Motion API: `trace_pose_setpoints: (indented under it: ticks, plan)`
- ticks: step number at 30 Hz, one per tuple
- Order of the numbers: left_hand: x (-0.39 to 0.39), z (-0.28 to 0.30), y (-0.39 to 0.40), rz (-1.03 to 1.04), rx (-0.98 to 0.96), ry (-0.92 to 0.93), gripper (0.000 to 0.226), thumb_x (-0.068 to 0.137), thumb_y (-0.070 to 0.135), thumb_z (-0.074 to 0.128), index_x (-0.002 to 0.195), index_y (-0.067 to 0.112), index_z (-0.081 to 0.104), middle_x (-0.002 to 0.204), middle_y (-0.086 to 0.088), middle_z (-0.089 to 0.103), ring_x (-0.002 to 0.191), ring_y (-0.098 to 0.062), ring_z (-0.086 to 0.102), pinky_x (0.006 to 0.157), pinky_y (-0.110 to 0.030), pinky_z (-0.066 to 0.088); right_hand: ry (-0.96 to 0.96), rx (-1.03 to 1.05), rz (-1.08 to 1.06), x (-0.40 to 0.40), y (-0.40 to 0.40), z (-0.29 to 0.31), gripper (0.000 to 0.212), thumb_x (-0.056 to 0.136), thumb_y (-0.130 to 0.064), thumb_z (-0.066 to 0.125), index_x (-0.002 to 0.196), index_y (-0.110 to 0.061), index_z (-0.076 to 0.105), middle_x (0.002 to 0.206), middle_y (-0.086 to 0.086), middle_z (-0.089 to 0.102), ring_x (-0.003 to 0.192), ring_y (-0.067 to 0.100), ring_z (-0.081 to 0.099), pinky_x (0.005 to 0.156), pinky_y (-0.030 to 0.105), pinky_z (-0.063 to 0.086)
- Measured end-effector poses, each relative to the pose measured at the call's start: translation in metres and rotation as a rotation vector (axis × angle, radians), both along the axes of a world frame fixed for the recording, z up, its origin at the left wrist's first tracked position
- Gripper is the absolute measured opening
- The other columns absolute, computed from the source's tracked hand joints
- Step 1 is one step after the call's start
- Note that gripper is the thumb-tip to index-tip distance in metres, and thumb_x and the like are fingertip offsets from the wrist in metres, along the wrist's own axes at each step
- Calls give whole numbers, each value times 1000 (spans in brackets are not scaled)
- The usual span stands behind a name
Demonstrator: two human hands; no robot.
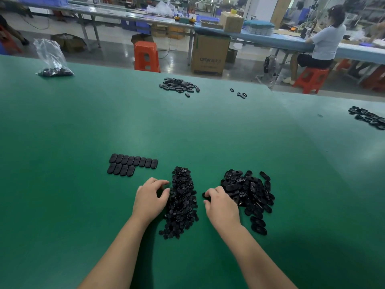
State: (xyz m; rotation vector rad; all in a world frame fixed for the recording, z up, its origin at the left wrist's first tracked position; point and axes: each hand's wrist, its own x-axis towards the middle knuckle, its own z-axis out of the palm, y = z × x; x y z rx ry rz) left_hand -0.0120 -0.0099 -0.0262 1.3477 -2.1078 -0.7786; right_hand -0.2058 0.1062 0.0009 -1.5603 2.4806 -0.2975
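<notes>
While both forearms were stretched over the green table (83, 122), the left hand (151, 198) was seen curled at the left edge of the pile of small round parts (183, 201); whether anything was pinched couldn't be told, tbh. A black piece (204, 195) was gripped under the curled fingertips of the right hand (221, 205), just beside the heap of oval parts (248, 190). Two rows of oval caps (132, 164) were laid out further left, and another heap (179, 84) and a plastic bag (52, 59) were spotted at the far edge.
</notes>
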Motion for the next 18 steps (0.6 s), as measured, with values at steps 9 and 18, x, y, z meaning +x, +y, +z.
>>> trace_pose_setpoints:
  ticks: [9,18]
  plan:
    - [3,3,-2,-41,14,-52,25,93,36,67,117,30,69,95,19,53,90,-15,55,87,-37,51,-198,-138,-57,-4,-4,5,32,105,-16,48,137,-15,50,113,2,67,96,19,66,79,30,54]
    - [0,2,0,57,-26,6,20,100,13,57,110,17,74,95,12,60,91,-11,58,83,-25,46,-956,-419,-264,4,-2,-8,26,101,-1,53,124,-11,58,98,10,70,78,13,75,73,26,61]
